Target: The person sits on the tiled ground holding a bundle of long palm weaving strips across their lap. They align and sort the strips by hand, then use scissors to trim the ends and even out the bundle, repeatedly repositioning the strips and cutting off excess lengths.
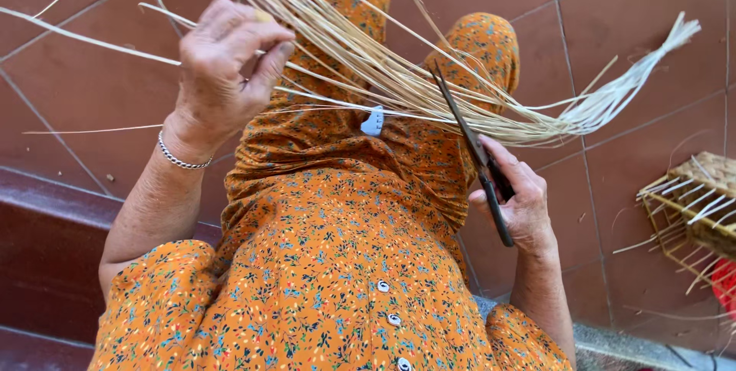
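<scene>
Pale reed strips [399, 72], pinched in left hand [222, 72], fan thinly toward scissors [475, 152] gripped by right hand [517, 198].

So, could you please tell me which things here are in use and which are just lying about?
In use:
- left hand gripping the bundle of pale straw strands
- right hand holding dark scissors against the strands

Lying about:
- part-woven straw basket on the tiled floor
- red thing at the right edge, too cropped to identify
</scene>
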The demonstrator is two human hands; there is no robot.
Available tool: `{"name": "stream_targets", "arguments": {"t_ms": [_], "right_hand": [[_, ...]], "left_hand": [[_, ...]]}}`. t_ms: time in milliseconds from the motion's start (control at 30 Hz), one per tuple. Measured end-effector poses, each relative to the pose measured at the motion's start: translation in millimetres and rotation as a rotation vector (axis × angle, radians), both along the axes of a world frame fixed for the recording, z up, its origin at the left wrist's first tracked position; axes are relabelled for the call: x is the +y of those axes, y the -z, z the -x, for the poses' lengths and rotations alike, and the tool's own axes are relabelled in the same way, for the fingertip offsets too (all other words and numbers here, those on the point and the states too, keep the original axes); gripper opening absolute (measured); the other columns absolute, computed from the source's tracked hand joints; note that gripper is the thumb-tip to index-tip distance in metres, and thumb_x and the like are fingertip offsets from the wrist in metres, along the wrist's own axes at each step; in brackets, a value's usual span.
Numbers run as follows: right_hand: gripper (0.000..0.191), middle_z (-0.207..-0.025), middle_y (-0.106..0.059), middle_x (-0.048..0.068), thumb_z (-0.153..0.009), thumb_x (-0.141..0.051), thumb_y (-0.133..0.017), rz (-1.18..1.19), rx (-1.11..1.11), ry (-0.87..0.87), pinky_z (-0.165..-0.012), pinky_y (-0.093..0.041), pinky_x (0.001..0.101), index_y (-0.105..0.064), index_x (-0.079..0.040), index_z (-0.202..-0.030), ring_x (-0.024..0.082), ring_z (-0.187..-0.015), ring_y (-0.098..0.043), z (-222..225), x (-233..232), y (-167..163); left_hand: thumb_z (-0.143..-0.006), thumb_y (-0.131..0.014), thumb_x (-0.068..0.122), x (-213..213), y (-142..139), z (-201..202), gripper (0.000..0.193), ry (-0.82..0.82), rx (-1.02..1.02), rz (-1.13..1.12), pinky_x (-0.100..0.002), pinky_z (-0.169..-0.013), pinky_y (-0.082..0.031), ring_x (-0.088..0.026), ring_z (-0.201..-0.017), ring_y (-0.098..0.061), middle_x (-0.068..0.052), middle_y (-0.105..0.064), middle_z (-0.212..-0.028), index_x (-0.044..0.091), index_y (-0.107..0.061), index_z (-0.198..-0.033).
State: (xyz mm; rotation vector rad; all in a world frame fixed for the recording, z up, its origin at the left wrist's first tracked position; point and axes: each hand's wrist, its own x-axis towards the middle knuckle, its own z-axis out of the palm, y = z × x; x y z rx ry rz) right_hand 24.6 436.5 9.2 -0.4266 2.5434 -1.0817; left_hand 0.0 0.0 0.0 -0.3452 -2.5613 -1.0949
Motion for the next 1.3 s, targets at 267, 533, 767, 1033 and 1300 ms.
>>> {"name": "stream_targets", "arguments": {"t_ms": [267,533,767,1033,1300], "right_hand": [[0.081,-0.081,-0.060,-0.002,-0.078,-0.056,-0.079,-0.012,0.015,-0.179,-0.072,-0.046,0.0299,-0.062,-0.011,-0.143,0.014,-0.072,-0.051,19,-74,-11],[0.082,-0.076,-0.056,-0.002,-0.072,-0.050,-0.085,-0.254,0.256,-0.404,-0.073,-0.039,0.0374,-0.063,-0.011,-0.140,0.017,-0.070,-0.056,26,-145,-43],[0.082,-0.074,-0.052,0.002,-0.072,-0.055,-0.085,-0.359,0.364,-0.466,-0.072,-0.040,0.0392,-0.064,-0.013,-0.139,0.022,-0.067,-0.052,27,-171,-46],[0.080,-0.072,-0.054,0.002,-0.075,-0.057,-0.084,-0.373,0.405,-0.491,-0.070,-0.040,0.0398,-0.065,-0.013,-0.139,0.021,-0.065,-0.052,30,-186,-41],[0.077,-0.075,-0.055,0.002,-0.074,-0.056,-0.085,-0.414,0.431,-0.462,-0.072,-0.040,0.0402,-0.066,-0.015,-0.137,0.022,-0.068,-0.055,30,-181,-54]], "left_hand": [[-0.097,-0.071,-0.005,-66,8,-24,0.031,-0.120,-0.046,0.003,-0.038,-0.103,-0.056,-0.029,-0.119,-0.063,-0.017,-0.062,-0.136,-0.001,-0.067,-0.128],[-0.093,-0.076,0.005,-88,14,-19,0.015,0.148,0.019,0.192,-0.039,-0.084,-0.053,-0.026,-0.092,-0.059,-0.009,-0.063,-0.103,0.003,-0.071,-0.107],[-0.098,-0.084,0.005,-102,22,-31,0.016,0.103,0.062,0.026,-0.037,-0.084,-0.050,-0.024,-0.093,-0.053,-0.006,-0.058,-0.099,0.006,-0.069,-0.104],[-0.088,-0.090,0.016,-104,9,-33,0.031,0.086,0.037,0.096,-0.039,-0.083,-0.043,-0.024,-0.092,-0.050,-0.005,-0.051,-0.092,0.010,-0.075,-0.114],[-0.086,-0.090,0.029,-109,25,-18,0.021,0.144,-0.055,0.085,-0.041,-0.091,-0.037,-0.021,-0.091,-0.049,0.000,-0.048,-0.086,0.019,-0.079,-0.100]]}}
